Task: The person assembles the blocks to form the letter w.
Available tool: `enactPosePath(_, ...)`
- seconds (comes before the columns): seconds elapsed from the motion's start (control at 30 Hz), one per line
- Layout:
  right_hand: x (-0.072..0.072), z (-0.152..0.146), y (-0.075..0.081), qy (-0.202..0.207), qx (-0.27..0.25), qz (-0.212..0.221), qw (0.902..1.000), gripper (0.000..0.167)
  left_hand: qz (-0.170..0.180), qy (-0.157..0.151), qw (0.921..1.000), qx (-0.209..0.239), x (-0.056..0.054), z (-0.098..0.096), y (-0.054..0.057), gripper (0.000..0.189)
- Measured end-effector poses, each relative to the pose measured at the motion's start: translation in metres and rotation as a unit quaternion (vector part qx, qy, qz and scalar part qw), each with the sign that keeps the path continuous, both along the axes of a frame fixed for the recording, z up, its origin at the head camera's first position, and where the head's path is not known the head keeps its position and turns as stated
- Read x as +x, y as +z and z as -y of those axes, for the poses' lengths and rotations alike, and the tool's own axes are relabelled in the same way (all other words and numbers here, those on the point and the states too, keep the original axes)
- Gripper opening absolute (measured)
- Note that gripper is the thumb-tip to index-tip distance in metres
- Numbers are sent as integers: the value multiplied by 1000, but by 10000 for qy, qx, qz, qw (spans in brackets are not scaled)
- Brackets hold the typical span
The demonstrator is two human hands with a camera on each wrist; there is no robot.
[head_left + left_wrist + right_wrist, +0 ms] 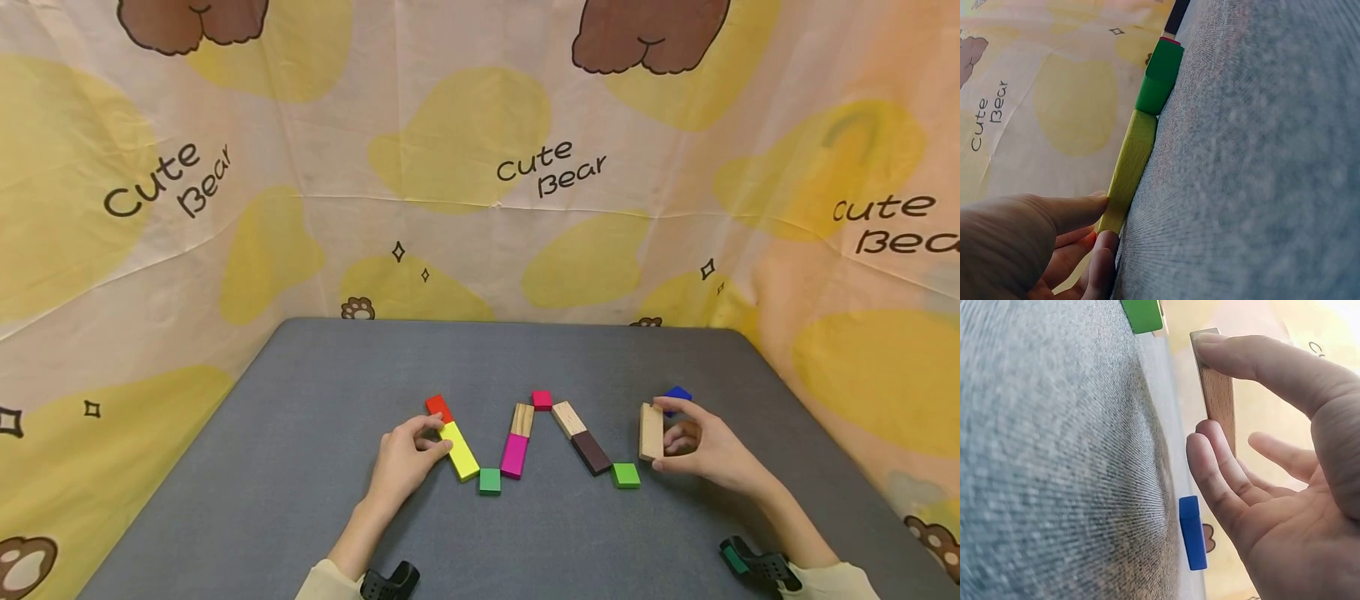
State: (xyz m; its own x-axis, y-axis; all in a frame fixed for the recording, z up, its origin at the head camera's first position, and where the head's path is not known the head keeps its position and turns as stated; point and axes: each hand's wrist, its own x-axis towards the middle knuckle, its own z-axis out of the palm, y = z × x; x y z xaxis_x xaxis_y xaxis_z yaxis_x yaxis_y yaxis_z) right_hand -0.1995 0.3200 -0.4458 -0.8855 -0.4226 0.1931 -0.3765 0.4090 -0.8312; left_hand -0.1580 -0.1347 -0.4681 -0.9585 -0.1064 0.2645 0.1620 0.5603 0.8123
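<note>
My left hand [405, 457] rests at the left end of a zigzag row, with thumb and fingertips on the yellow block [459, 452]. An orange-red block [438, 407] lies beyond that block's far end. In the left wrist view the yellow block [1130, 165] runs up towards a green block [1160, 72]. To the right, my right hand [708, 446] holds a plain wooden block [650, 432] by its two ends, thumb at one and fingers at the other. The right wrist view shows this wooden block [1217, 394] raised off the table. Partly behind that hand lies a blue block [678, 392].
Along the zigzag lie a green block [490, 482], a magenta block [513, 456], a striped wooden block [522, 420], a pink-red block [542, 401], a pale wooden block [567, 419], a dark brown block [591, 453] and another green block [626, 476]. The grey table [247, 500] meets a patterned cloth behind.
</note>
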Motion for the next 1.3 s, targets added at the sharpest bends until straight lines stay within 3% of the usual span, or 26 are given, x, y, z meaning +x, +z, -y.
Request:
enactPosePath(0.2, 0, 3, -2, -95, 141, 87, 9998, 86, 34, 8, 10000, -11, 0, 0, 0, 27)
enactPosePath(0.6, -3, 6, -7, -89, 129, 776, 9969, 88, 31, -7, 10000, 9, 0, 0, 1, 27)
enactPosePath(1.3, -2, 4, -5, 96, 125, 832, 9964, 84, 22, -26, 10000, 19, 0, 0, 1, 27)
